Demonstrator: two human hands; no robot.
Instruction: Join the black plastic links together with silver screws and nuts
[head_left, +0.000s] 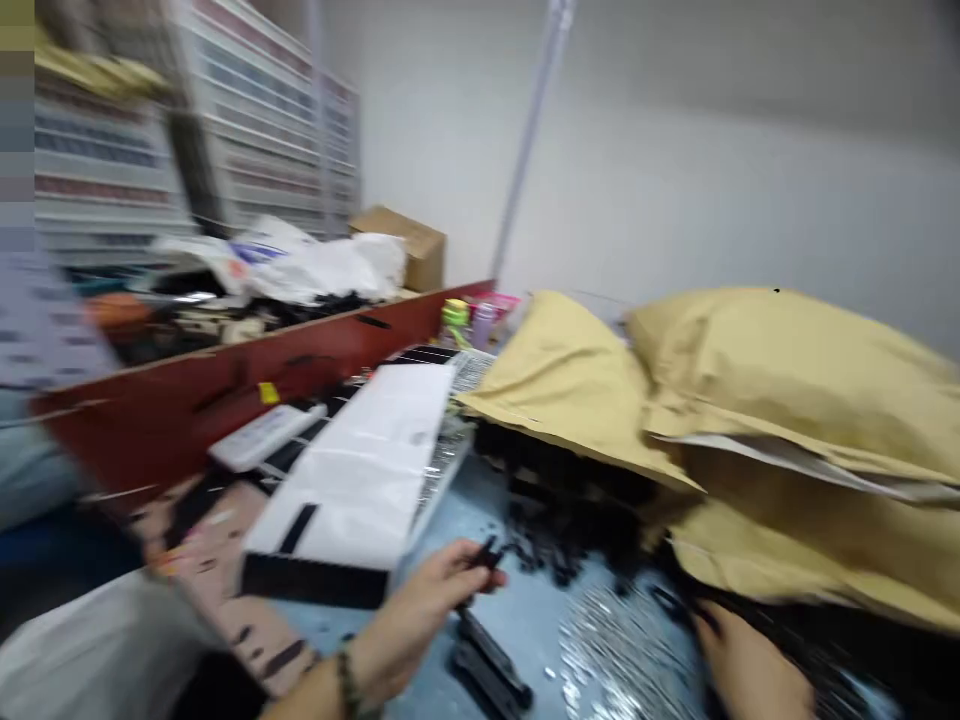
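Note:
My left hand, with a dark bracelet at the wrist, is closed in a pinch on a small black part above the blue tabletop. Just below it lies a long black plastic piece. My right hand is low at the right, among dark parts beneath a yellow-brown bag; its fingertips are smeared and partly hidden. Between the two hands a heap of thin silver metal pieces is spread out. Loose black parts spill from the mouth of another yellow-brown bag.
A large yellow-brown bag bulges at the right. To the left lies a long white-covered box. Behind it runs a red-brown board, with white plastic bags and a cardboard box beyond. A person's grey-clothed knee shows lower left.

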